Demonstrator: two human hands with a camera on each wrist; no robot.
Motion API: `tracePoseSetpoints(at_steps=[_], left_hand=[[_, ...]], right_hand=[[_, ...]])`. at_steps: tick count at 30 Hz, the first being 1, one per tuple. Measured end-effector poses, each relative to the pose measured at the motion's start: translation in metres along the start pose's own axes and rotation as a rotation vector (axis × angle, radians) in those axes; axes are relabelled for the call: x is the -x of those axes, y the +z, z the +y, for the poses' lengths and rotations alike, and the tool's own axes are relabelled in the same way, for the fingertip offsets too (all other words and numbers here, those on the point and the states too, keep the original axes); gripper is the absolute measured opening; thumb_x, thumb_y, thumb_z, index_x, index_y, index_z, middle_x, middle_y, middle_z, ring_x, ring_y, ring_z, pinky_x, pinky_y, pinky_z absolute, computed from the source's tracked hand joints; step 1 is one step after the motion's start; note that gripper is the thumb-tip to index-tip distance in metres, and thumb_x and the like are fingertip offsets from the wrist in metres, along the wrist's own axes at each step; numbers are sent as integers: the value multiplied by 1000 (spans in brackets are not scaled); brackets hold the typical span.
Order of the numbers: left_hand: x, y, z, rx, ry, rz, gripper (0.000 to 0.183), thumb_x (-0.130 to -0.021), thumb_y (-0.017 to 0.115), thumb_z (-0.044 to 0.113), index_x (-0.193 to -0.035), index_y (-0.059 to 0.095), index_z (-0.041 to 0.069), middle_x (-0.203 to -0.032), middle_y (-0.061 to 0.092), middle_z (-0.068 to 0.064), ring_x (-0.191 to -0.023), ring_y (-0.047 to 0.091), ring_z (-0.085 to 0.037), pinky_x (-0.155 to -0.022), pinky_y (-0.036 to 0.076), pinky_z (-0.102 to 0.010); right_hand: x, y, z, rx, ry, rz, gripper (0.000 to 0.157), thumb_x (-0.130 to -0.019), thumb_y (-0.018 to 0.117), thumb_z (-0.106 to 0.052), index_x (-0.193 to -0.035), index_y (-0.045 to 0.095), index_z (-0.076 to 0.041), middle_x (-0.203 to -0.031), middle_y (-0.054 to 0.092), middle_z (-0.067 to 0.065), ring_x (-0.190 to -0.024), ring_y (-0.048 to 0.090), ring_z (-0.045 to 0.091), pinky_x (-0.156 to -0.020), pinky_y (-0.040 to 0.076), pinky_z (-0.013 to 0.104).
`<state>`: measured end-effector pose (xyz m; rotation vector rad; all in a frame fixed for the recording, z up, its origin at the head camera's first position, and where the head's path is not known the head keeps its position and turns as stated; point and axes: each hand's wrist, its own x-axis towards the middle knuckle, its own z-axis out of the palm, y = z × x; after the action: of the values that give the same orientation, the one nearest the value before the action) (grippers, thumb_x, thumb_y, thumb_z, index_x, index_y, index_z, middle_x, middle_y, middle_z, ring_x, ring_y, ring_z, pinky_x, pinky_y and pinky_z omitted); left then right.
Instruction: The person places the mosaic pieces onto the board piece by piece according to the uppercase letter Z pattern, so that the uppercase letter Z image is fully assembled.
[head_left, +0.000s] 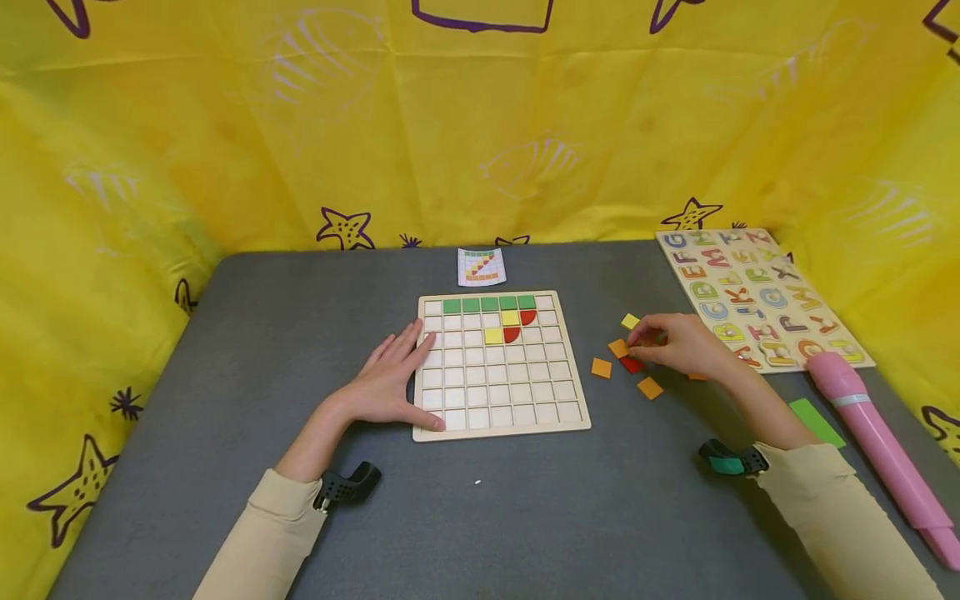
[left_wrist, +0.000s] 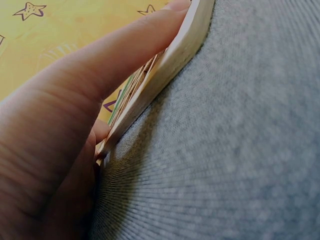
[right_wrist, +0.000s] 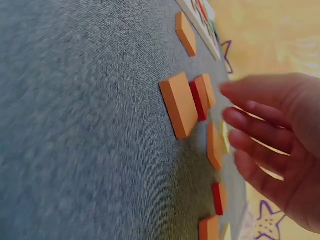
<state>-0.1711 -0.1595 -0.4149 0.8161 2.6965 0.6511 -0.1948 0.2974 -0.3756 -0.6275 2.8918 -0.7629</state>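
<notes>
Worktop [head_left: 285, 325] was grey, spread left hand [head_left: 386, 383] braced the board [head_left: 501, 393]. Loosely curled right hand [head_left: 675, 343] looked empty; edge-pinching the nearby orange tile [head_left: 617, 347] seemed smartest.

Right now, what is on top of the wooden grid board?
The wooden grid board carries five green squares in its far row, two yellow squares and two red quarter-circles nearer. The left grip covers bits of its left edge; what lies beneath cannot be seen.

Your left hand [head_left: 384, 385]: fingers spread, thumb stretched well apart; your right hand [head_left: 678, 343]: fingers loosely bent, thumb near the fingertips
</notes>
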Motion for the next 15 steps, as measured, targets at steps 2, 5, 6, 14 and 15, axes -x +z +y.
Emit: tracePoseSetpoints(at_steps=[2,5,6,14,15], left_hand=[[0,-1,1,-5,-3,0,129,-66,74,72,-157,9,8,-163,-9,-12,-149,-7,-25,-116,-1,-49],[1,-2,2,1,1,7,129,-66,76,70,-157,10,6,-163,-7,-14,-149,-5,-27,-116,0,-51],[1,-2,2,0,0,7,129,-66,76,70,-157,10,6,-163,-7,-14,-149,-5,-27,-116,0,-51],[1,-1,1,0,10,11,128,-66,76,69,-157,11,6,-163,-6,-14,-149,-5,-26,-116,1,-50],[1,-1,1,1,13,12,128,-66,76,69,-157,11,6,-163,-6,-14,-149,-5,-26,-116,1,-50]], right_hand=[[4,-1,0,10,-29,-32,15,-82,80,-20,-92,71,-14,-79,64,-7,-70,55,13,-64,46,28],[7,0,-2,0,-52,-79,21,-80,82,-20,-95,70,-13,-79,62,-8,-72,54,11,-65,46,26],[7,0,-3,-9,-52,-90,23,-80,83,-20,-97,70,-12,-80,62,-7,-72,54,11,-65,46,26],[4,7,-9,-56,-102,-97,29,-81,81,-22,-102,68,-8,-78,60,-6,-70,55,10,-63,47,24],[4,7,-9,-60,-107,-99,29,-81,81,-22,-102,68,-8,-78,60,-6,-70,55,10,-63,47,24]])
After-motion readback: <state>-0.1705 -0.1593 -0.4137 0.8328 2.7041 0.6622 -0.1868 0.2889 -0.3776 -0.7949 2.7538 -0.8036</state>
